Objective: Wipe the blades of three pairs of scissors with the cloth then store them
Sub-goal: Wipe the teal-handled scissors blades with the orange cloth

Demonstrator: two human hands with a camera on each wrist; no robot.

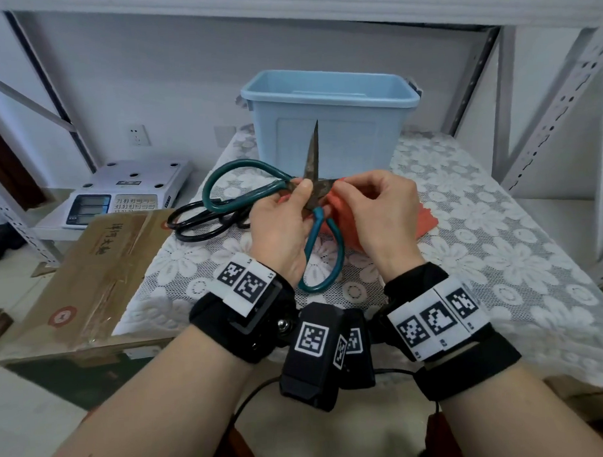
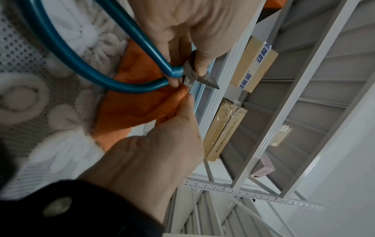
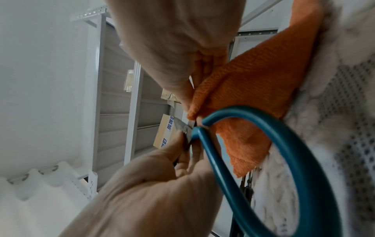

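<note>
Teal-handled scissors (image 1: 312, 166) are spread wide above the lace-covered table (image 1: 481, 229), one rusty blade pointing up. My left hand (image 1: 300, 197) pinches them at the pivot. My right hand (image 1: 347, 196) grips an orange cloth (image 1: 426, 220) bunched round the other blade, which is hidden inside it. In the left wrist view the left hand (image 2: 195, 65) holds the pivot beside the teal handle (image 2: 81, 61), and the right hand (image 2: 186, 104) pinches the cloth (image 2: 138, 104). The right wrist view shows that hand (image 3: 190, 89) on the cloth (image 3: 253, 83). Black-handled scissors (image 1: 204, 221) lie on the table to the left.
An open light-blue plastic bin (image 1: 330, 118) stands at the back of the table, just behind the hands. A weighing scale (image 1: 128, 193) and a flat cardboard box (image 1: 89, 270) sit left of the table. Metal shelf uprights (image 1: 545, 117) rise at the right.
</note>
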